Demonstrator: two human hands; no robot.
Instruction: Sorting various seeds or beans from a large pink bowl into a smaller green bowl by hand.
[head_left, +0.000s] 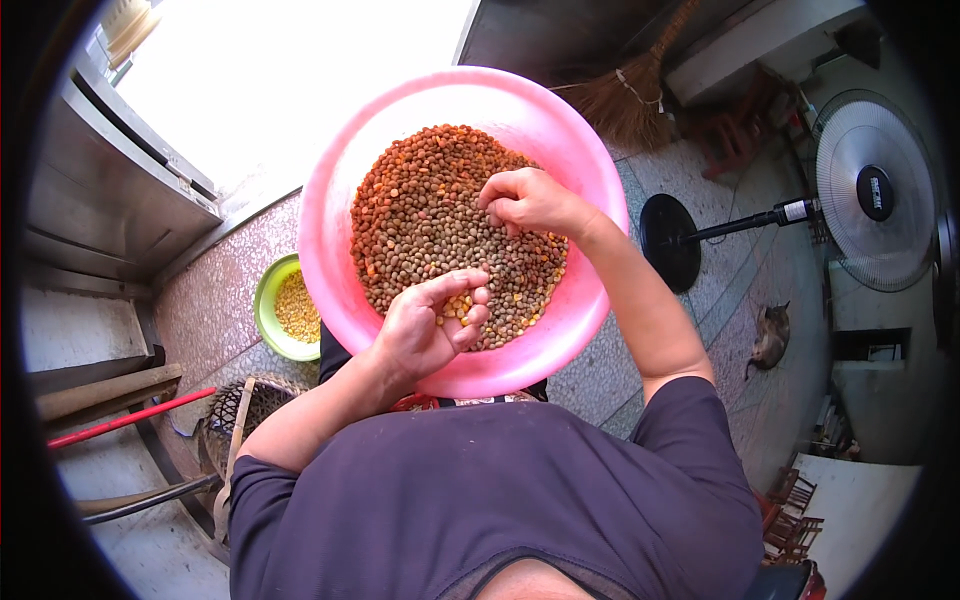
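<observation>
A wide pink plastic basin (592, 315) rests before me at my lap, tilted light falling across it. Inside lies a broad heap of small brown beans or seeds (420, 217), with yellow corn kernels scattered along its lower right edge. My left hand (424, 319) is cupped, palm up, over the near side of the basin, and several yellow kernels (455, 306) lie in its curled fingers. Over the right part of the heap, my right hand (536, 201) has its fingertips drawn together. Whether anything is pinched between them is hidden.
Left of the basin stands a green bowl (264, 319) of yellow kernels. A woven basket (225, 420) and a red pole (131, 418) are at lower left. To the right are a pedestal fan (874, 191) and a cat (770, 337) on the floor. A straw broom (630, 97) leans behind.
</observation>
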